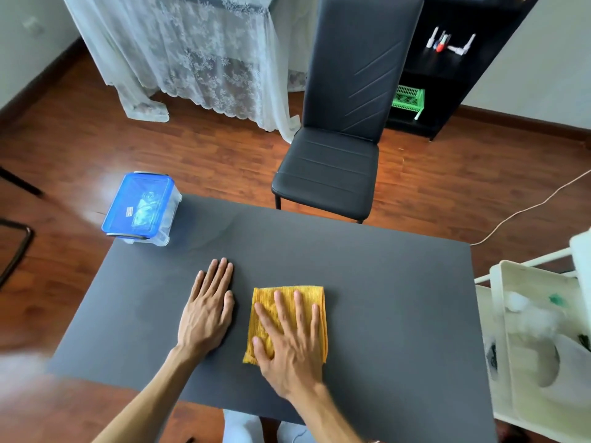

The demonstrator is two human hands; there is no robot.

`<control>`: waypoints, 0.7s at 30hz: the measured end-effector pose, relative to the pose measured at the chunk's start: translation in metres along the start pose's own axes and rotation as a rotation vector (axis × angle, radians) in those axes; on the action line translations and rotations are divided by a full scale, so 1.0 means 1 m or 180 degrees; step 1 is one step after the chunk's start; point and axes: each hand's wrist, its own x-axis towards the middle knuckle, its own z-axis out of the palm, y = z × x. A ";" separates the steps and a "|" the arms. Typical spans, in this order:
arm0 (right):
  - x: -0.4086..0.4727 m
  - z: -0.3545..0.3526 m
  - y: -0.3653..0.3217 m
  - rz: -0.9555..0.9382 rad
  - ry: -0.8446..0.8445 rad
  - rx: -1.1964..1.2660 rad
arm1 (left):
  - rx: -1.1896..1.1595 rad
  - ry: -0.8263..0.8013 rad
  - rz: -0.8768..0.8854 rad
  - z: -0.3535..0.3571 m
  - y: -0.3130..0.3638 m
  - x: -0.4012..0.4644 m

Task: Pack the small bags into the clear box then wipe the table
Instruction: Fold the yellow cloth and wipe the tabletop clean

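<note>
Clear box: sits at the far left corner of the table, blue lid on. Pale bag-like contents show through the lid; taken to be the small bags, count cannot be told.
Packing step: judged done, since no bags lie loose on the table top.
Left hand: flat on the bare table, palm down, fingers together and straight, holding nothing. Well apart from the box, just beside the cloth. Judged to be bracing.
Yellow cloth: folded into a pad, lying near the middle front of the table.
Right hand: spread flat on the cloth, fingers apart, pressing down, not gripping it. The cloth's far edge and left edge show past the fingers.
Step in hand: the wipe, step 2 of 2.
Next move calls for: steady downward pressure so the pad slides without bunching; strokes to reach the right side and far edge; the box likely needs lifting or skirting to clean under it.
Surface: matte dark grey, smooth; faint pale smears near the box.
Room: reddish wood floor, lace curtain at far left, black chair behind the table, dark shelf beyond, white cart at right.
</note>
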 end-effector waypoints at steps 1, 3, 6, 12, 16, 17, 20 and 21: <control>-0.012 -0.003 -0.003 0.0041 -0.0074 0.0029 | -0.0050 -0.0016 -0.0055 -0.001 0.003 -0.003; -0.021 -0.013 -0.004 0.0077 -0.0164 0.0203 | -0.0229 -0.0011 -0.0187 -0.004 0.012 -0.009; -0.007 -0.037 0.008 0.0192 0.0189 0.0633 | -0.0477 0.0118 -0.0194 -0.012 0.029 -0.009; 0.029 -0.078 0.054 0.0400 -0.0084 0.0093 | -0.0048 -0.0079 0.0442 -0.025 0.058 0.009; 0.028 -0.082 0.069 0.0446 -0.0293 -0.0071 | -0.0055 -0.0265 0.0260 -0.029 0.053 0.016; 0.028 -0.082 0.069 0.0476 -0.0260 -0.0084 | -0.0085 -0.0314 0.0208 -0.030 0.051 0.016; 0.028 -0.080 0.066 0.0505 -0.0203 -0.0052 | -0.0144 -0.0415 0.0224 -0.028 0.047 0.016; 0.027 -0.080 0.065 0.0520 -0.0181 -0.0017 | -0.0179 -0.0420 0.0247 -0.028 0.047 0.016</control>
